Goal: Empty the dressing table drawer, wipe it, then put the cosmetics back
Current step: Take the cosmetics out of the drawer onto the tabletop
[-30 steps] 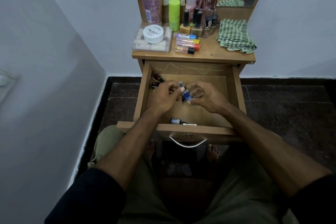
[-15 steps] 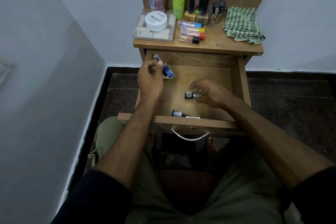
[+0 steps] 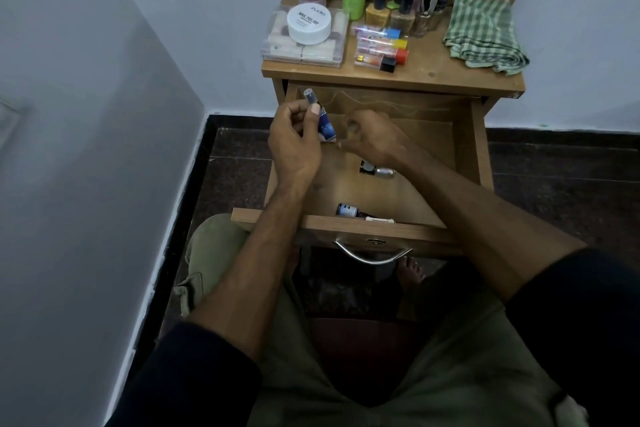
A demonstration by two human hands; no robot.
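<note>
Up-left points blue tube's (image 3: 325,125) cap, axis diagonal.

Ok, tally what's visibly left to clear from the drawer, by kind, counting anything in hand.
Small bottles lying in the drawer: 2 (silver-capped bottle, dark bottle)
Blue tube held above it in the left hand: 1
Total: 3 in view; the left hand and forearm hide the drawer's left side.
</note>
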